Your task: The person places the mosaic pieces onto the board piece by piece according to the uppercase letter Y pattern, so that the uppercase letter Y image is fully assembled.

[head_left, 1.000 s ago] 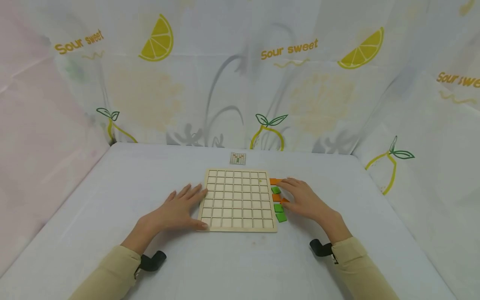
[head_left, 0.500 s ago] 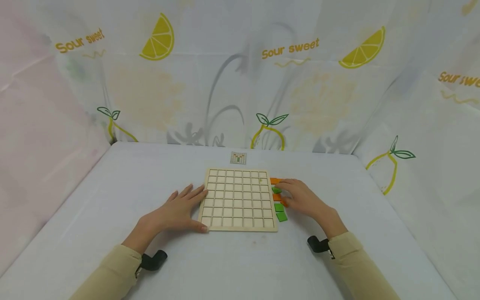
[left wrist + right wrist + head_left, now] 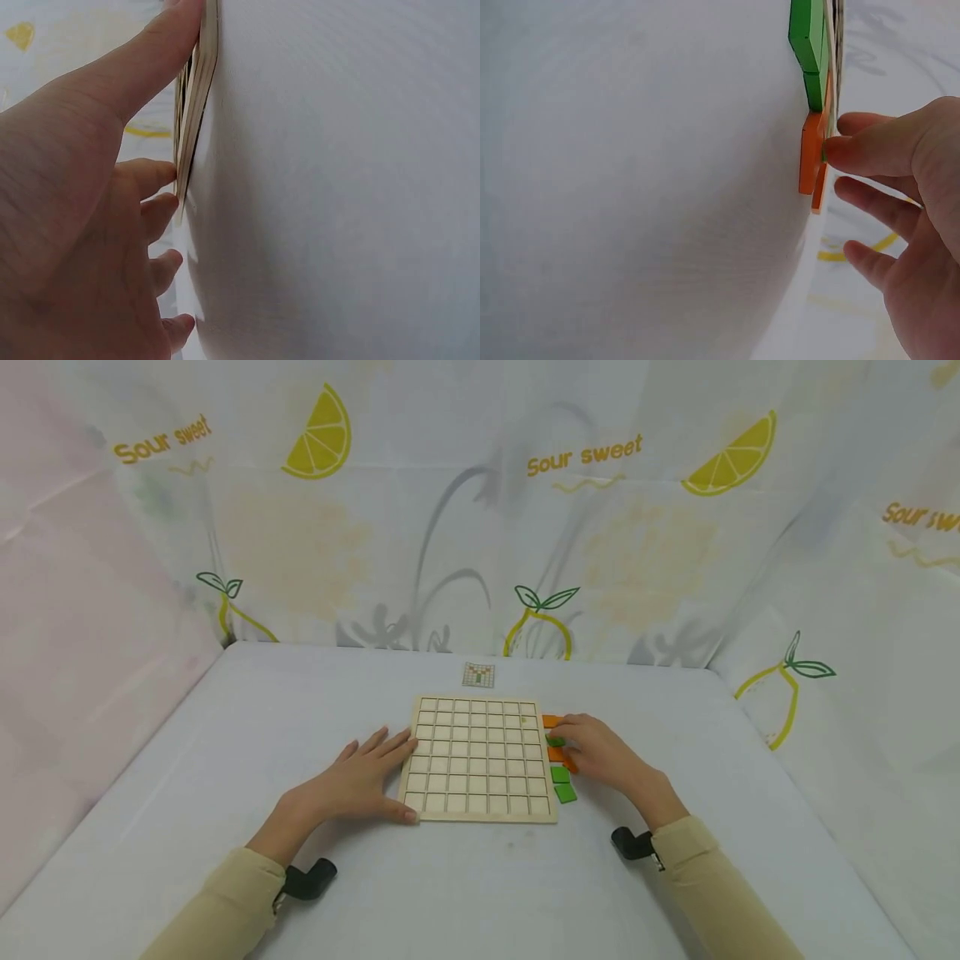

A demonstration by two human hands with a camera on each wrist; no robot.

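A pale wooden grid board (image 3: 477,766) lies flat on the white table. My left hand (image 3: 356,783) rests along its left side, fingers spread, fingertips at the edge and thumb at the near corner. The left wrist view has the thumb and two fingertips right at the board's edge (image 3: 201,82). By the board's right side, my right hand (image 3: 600,752) pinches a small green tile (image 3: 556,741) between thumb and fingertips, which mostly cover it. Orange tiles (image 3: 555,754) lie beneath those fingers. Two green tiles (image 3: 560,774) sit nearer to me.
Behind the board lies a small card (image 3: 478,675) printed with a coloured grid pattern. Another orange piece (image 3: 551,721) is beside the board's far right. Cloth with lemon prints hangs behind and around the table (image 3: 480,893). A black wrist device (image 3: 309,878) sits on each cuff.
My right hand has shifted slightly left, and its thumb and fingertips have closed over the green tile. The left hand stays at the board's edge.
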